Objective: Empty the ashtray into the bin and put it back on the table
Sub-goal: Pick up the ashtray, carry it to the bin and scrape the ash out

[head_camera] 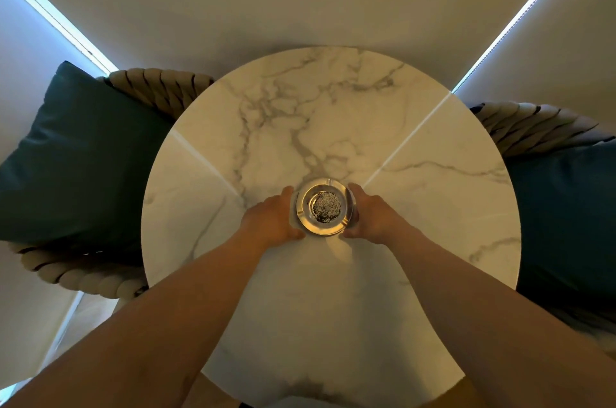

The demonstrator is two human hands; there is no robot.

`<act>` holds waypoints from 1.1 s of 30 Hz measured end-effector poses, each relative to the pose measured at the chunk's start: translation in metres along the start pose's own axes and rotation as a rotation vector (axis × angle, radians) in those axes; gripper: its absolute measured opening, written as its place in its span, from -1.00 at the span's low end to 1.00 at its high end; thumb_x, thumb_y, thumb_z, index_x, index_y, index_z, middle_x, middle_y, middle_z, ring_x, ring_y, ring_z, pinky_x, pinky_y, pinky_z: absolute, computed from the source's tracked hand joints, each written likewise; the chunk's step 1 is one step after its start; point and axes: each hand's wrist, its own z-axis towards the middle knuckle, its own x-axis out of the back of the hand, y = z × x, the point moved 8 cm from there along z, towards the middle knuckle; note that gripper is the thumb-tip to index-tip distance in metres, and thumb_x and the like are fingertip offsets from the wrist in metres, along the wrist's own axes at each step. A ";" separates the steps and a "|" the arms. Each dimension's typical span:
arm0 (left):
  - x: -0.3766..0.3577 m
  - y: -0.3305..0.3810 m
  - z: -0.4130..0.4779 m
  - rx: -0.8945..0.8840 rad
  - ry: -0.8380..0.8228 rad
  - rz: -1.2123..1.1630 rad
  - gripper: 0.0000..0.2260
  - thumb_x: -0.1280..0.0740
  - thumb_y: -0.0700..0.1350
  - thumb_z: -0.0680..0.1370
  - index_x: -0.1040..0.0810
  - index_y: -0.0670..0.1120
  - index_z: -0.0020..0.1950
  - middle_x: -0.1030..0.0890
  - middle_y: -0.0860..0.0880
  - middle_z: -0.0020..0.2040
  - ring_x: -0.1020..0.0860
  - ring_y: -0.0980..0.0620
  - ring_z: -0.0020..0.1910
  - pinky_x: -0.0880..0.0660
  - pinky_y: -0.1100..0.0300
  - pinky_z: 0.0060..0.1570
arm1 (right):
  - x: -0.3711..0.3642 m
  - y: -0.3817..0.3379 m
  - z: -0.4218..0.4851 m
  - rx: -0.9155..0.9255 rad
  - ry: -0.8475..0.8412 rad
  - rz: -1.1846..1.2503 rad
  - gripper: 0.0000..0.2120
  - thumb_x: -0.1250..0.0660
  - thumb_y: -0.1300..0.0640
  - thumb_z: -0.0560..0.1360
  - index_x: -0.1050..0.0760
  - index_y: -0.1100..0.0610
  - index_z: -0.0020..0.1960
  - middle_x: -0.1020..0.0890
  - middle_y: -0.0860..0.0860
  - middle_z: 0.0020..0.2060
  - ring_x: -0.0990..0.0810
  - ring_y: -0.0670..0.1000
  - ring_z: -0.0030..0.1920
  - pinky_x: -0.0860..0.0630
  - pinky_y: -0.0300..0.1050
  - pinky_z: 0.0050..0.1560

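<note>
A round glass ashtray (322, 207) is sitting on a round white marble-patterned table (416, 200), close to the middle of the top and a little toward the near edge. Its bowl is holding a mound of grey ash (326, 207). Both bare forearms are reaching in from the near edge. The left hand (271, 219) is cupping the ashtray's left side, fingers curled along the rim and thumb at the near part — touching the glass. The right hand (368, 216) is doing the same on the right side, so the ashtray is being gripped between the two hands. Whether it is lifted off the tabletop or resting on it I cannot tell; a warm yellowish glow is lying on the marble just beneath and in front of it.

Off the table's left edge a rope-woven chair (160, 87) is carrying a dark teal cushion (76, 154). Off the right edge a second woven chair (533, 125) is showing — with another teal cushion (566, 217) on it
</note>
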 end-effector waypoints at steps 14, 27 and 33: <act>-0.005 0.009 0.014 -0.021 0.033 -0.015 -0.13 -0.52 0.22 0.15 -0.15 0.17 0.35 -0.61 0.02 -0.02 -0.61 -0.09 -0.07 -0.38 0.12 -0.22 | -0.007 -0.002 0.022 0.040 -0.022 -0.060 -0.05 -0.60 0.14 0.26 -0.15 0.08 0.50 -0.65 0.19 0.06 -0.62 0.22 0.07 -0.58 0.14 0.05; -0.006 0.009 0.008 -0.003 0.025 -0.016 -0.13 -0.53 0.21 0.17 -0.17 0.17 0.36 -0.62 -0.02 0.03 -0.61 -0.13 -0.02 -0.45 0.09 -0.16 | -0.010 -0.004 0.016 0.056 -0.012 -0.066 -0.07 -0.62 0.10 0.24 -0.19 0.11 0.47 -0.65 0.19 0.08 -0.61 0.23 0.08 -0.58 0.16 0.06; -0.007 0.012 -0.017 -0.018 0.023 -0.019 -0.15 -0.56 0.16 0.20 -0.21 0.11 0.38 -0.63 -0.05 0.05 -0.61 -0.15 0.02 -0.50 0.06 -0.09 | -0.017 -0.010 -0.006 0.061 -0.013 -0.098 -0.09 -0.64 0.08 0.22 -0.21 0.12 0.42 -0.63 0.18 0.07 -0.61 0.23 0.05 -0.58 0.18 0.05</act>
